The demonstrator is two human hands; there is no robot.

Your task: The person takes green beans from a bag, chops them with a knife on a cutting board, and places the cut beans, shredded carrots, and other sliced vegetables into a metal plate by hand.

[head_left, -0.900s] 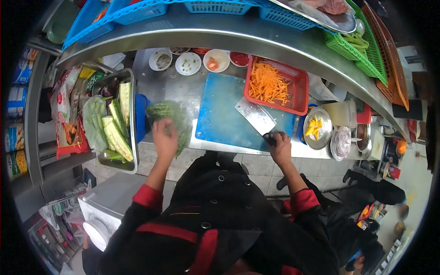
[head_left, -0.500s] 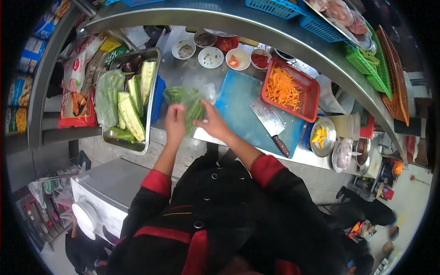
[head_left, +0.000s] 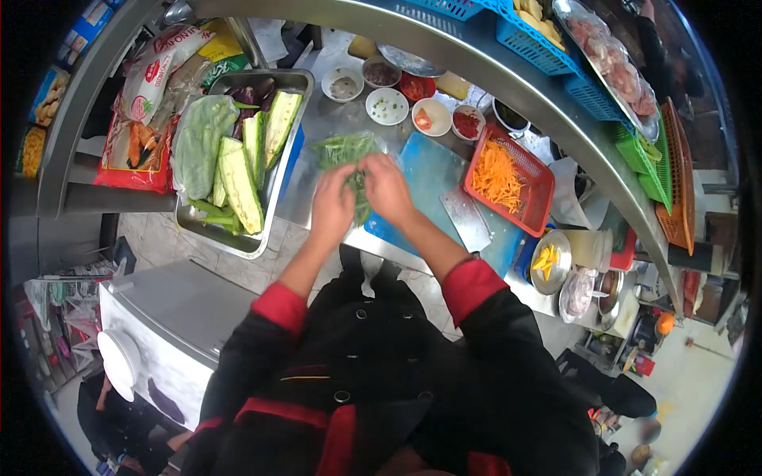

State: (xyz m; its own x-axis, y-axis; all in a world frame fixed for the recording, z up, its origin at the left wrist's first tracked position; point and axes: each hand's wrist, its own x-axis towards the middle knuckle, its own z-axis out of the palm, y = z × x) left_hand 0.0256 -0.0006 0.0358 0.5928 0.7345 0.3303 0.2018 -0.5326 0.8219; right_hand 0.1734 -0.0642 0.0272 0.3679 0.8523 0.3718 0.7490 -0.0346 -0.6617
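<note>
A clear plastic bag of green vegetables (head_left: 346, 147), whose exact kind I cannot make out, lies at the front of the steel counter. My left hand (head_left: 333, 203) is closed on its near side, fingers curled. Beside it, my right hand (head_left: 386, 187) pinches the bag from the right, with the fingertips partly hidden. Just right of the hands is a blue cutting board (head_left: 421, 170). A cleaver (head_left: 466, 220) rests flat on the board, its handle largely covered by my right sleeve. A red basket of shredded carrot (head_left: 497, 178) overlaps the board's far right corner.
To the left stands a steel tray (head_left: 258, 244) with halved green vegetables, eggplants and a bagged green vegetable. Several small bowls (head_left: 387, 106) line the back. A metal shelf (head_left: 381, 28) arches overhead. On the right sits a dish of yellow strips (head_left: 551, 258). Other people (head_left: 119, 420) are below left.
The view has shifted, so the counter sits a little differently. Both hands have come closer together over the bag, and the right forearm now covers the cleaver's handle.
</note>
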